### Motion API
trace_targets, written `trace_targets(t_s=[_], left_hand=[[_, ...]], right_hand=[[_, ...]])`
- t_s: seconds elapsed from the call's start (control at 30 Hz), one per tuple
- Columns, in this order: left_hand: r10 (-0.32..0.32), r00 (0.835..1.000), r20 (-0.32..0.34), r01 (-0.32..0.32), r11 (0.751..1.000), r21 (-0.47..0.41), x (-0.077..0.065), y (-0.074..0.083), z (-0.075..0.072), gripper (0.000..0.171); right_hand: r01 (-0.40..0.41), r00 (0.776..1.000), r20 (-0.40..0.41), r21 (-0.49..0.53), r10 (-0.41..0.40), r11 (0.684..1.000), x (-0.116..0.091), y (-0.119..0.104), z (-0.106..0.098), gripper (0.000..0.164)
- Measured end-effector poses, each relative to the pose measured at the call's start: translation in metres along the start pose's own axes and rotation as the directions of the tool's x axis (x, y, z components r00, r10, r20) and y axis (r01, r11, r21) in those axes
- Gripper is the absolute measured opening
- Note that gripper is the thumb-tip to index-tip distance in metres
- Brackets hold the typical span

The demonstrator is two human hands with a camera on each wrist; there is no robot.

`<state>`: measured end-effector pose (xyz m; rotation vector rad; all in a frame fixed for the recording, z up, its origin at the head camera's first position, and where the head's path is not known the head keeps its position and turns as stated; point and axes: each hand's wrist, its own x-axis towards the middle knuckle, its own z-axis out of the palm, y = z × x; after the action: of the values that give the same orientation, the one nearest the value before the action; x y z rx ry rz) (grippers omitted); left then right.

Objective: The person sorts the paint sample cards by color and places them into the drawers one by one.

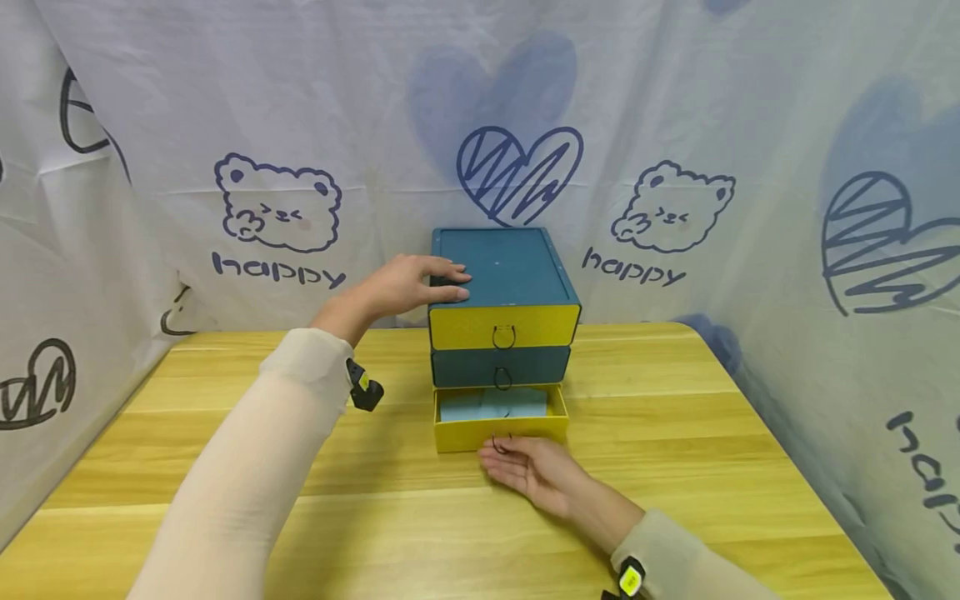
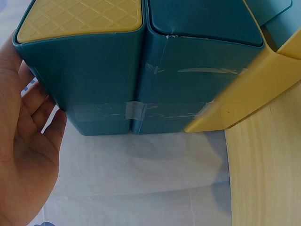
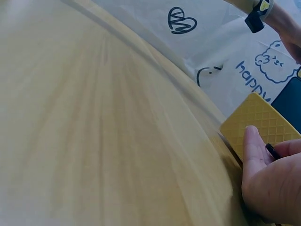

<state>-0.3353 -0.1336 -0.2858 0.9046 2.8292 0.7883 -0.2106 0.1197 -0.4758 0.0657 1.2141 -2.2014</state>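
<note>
A small drawer cabinet (image 1: 495, 267) in dark teal and yellow stands at the back of the table. Its bottom yellow drawer (image 1: 465, 435) is pulled out, with light blue flat pieces (image 1: 487, 405) inside. My left hand (image 1: 408, 282) rests on the top left edge of the cabinet; in the left wrist view that hand (image 2: 33, 127) lies against the teal casing. At the drawer front, my right hand (image 1: 536, 471), palm turned up, holds the dark ring pull (image 3: 272, 151) between thumb and finger. Some of its fingers are hidden in the right wrist view.
Above the pulled-out drawer, the teal middle drawer (image 1: 465, 367) and yellow top drawer (image 1: 465, 327) are closed, each with a ring pull. A printed white cloth (image 1: 390, 208) hangs behind the wooden table (image 1: 675, 400) and along both sides.
</note>
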Motion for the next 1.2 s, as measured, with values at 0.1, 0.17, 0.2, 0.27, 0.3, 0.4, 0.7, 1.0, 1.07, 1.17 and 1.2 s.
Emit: trace_targets(t_s=[0.1, 0.17, 0.2, 0.27, 0.3, 0.4, 0.7, 1.0, 1.07, 1.17, 1.2], left_hand=[[-0.006, 1.000, -0.002, 0.006, 1.000, -0.002, 0.000, -0.001, 0.000, 0.049], [-0.011, 1.000, -0.003, 0.011, 1.000, -0.002, -0.001, -0.001, -0.001, 0.048], [-0.011, 1.000, -0.004, 0.011, 1.000, -0.002, -0.001, -0.002, -0.001, 0.048], [-0.011, 1.000, -0.005, 0.011, 1.000, -0.002, -0.002, -0.002, -0.001, 0.048], [-0.009, 1.000, -0.006, 0.009, 1.000, -0.003, -0.002, -0.002, -0.002, 0.048], [-0.007, 1.000, -0.006, 0.007, 1.000, -0.001, -0.004, -0.003, -0.002, 0.048], [0.005, 1.000, -0.006, -0.005, 1.000, -0.002, -0.005, 0.000, -0.001, 0.048], [0.031, 1.000, 0.001, -0.031, 0.999, -0.011, -0.003, 0.006, 0.000, 0.050], [0.032, 0.999, -0.002, -0.032, 0.999, -0.010, -0.002, 0.006, 0.000, 0.049], [0.037, 0.999, -0.006, -0.037, 0.999, -0.006, -0.002, 0.005, 0.000, 0.048], [0.036, 0.999, -0.007, -0.036, 0.999, -0.002, -0.003, 0.005, 0.000, 0.048]], right_hand=[[-0.001, 1.000, -0.011, -0.007, 0.001, 1.000, 0.006, -0.003, 0.000, 0.034], [-0.001, 1.000, -0.013, -0.016, 0.001, 1.000, 0.011, -0.005, 0.000, 0.035], [-0.001, 1.000, -0.013, -0.020, 0.001, 1.000, 0.013, -0.007, 0.000, 0.036], [-0.003, 1.000, -0.013, -0.029, 0.003, 1.000, 0.018, -0.010, -0.001, 0.037], [-0.004, 1.000, -0.012, -0.036, 0.003, 0.999, 0.020, -0.011, -0.001, 0.037], [-0.010, 1.000, -0.011, -0.052, 0.010, 0.999, 0.026, -0.015, -0.002, 0.037], [-0.013, 0.999, -0.035, -0.049, 0.011, 0.999, 0.038, -0.025, -0.005, 0.034], [-0.014, 0.999, -0.034, -0.040, 0.012, 0.999, 0.040, -0.034, -0.009, 0.032], [-0.007, 1.000, -0.030, -0.045, 0.006, 0.999, 0.041, -0.035, -0.008, 0.032], [-0.006, 0.999, -0.035, -0.053, 0.004, 0.999, 0.041, -0.033, -0.008, 0.034], [-0.005, 0.999, -0.040, -0.062, 0.003, 0.998, 0.040, -0.032, -0.007, 0.035]])
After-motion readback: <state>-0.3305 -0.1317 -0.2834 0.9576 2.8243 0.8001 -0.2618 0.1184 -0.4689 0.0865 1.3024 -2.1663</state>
